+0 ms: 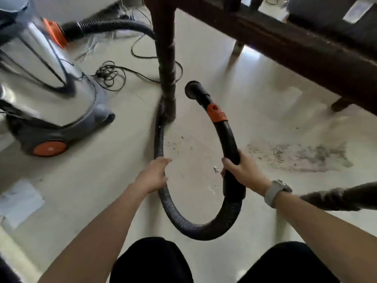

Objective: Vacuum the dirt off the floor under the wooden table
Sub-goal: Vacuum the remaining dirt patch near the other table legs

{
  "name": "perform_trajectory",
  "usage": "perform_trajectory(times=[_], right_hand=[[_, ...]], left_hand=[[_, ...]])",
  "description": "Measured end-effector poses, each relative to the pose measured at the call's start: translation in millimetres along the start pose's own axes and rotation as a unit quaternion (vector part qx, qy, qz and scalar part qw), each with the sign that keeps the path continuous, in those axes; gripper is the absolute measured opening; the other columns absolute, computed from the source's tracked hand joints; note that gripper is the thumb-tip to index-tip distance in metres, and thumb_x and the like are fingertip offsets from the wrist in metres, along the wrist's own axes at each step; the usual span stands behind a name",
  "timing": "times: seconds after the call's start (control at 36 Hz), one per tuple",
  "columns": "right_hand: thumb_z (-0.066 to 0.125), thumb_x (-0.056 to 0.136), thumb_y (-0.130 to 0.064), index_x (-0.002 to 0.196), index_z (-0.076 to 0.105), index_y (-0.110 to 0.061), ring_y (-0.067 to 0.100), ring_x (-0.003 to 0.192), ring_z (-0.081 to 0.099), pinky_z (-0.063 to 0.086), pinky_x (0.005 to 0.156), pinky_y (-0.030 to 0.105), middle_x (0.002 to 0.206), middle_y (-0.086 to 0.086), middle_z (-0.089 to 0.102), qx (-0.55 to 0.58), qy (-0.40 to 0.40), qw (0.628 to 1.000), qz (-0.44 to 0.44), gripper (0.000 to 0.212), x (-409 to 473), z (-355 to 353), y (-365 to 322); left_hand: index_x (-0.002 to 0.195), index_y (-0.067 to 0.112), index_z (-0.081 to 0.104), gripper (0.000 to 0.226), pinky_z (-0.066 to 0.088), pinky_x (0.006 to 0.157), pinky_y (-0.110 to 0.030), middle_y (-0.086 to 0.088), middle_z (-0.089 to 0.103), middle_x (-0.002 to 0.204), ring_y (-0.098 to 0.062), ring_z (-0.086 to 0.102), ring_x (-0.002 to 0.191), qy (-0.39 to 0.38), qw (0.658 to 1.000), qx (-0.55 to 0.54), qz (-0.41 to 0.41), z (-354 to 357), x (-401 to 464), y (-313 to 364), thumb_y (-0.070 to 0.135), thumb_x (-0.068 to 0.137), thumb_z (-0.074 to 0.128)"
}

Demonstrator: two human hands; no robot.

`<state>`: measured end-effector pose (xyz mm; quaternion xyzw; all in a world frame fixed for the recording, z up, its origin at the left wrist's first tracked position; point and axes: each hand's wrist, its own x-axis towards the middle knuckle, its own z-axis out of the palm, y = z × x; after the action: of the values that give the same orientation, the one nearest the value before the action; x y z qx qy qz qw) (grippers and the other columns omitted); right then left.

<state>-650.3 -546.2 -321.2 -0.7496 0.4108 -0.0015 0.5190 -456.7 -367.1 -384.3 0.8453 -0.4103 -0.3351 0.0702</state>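
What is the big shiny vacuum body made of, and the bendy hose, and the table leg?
The vacuum body looks like polished metal, probably steel: it mirrors the room. Its base looks like matte grey plastic. The hose seems to be flexible ribbed plastic, going by its ridges and tight curve. The table leg looks like dark varnished wood, turned into rounded shapes, though blur hides any grain.
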Motion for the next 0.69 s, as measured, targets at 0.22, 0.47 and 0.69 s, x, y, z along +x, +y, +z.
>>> perform_trajectory(times=[0.22,0.47,0.69], right_hand=[[0.059,0.063,-0.030,0.091,0.051,-0.025,0.021,0.061,0.070,0.058,0.069,0.050,0.066,0.006,0.068,-0.024,-0.040,0.999,0.000,0.030,44.0,32.8,86.6],[0.059,0.091,-0.015,0.109,0.049,-0.011,0.029,0.057,0.065,0.056,0.060,0.039,0.069,0.011,0.061,0.092,-0.067,0.993,0.040,0.021,76.6,59.3,74.2],[0.058,0.085,-0.008,0.105,0.043,-0.005,0.019,0.043,0.059,0.050,0.045,0.028,0.068,0.008,0.058,0.059,-0.094,0.992,0.061,0.025,74.8,101.1,66.9]], left_hand=[[0.148,0.017,0.025,0.073,0.025,0.114,-0.035,-0.011,0.018,0.154,-0.028,0.019,0.141,-0.031,0.997,0.050,-0.042,83.9,85.4,-58.2,0.029,0.086,0.061],[0.152,0.012,-0.005,0.097,0.027,0.111,-0.043,-0.027,0.017,0.150,-0.041,0.032,0.134,0.032,0.960,-0.162,-0.228,146.4,114.3,-93.4,0.027,0.086,0.066],[0.150,0.010,-0.015,0.080,0.021,0.112,-0.041,-0.039,-0.005,0.150,-0.047,0.017,0.139,0.121,0.930,-0.264,-0.227,172.1,115.0,-93.3,0.007,0.095,0.044]])
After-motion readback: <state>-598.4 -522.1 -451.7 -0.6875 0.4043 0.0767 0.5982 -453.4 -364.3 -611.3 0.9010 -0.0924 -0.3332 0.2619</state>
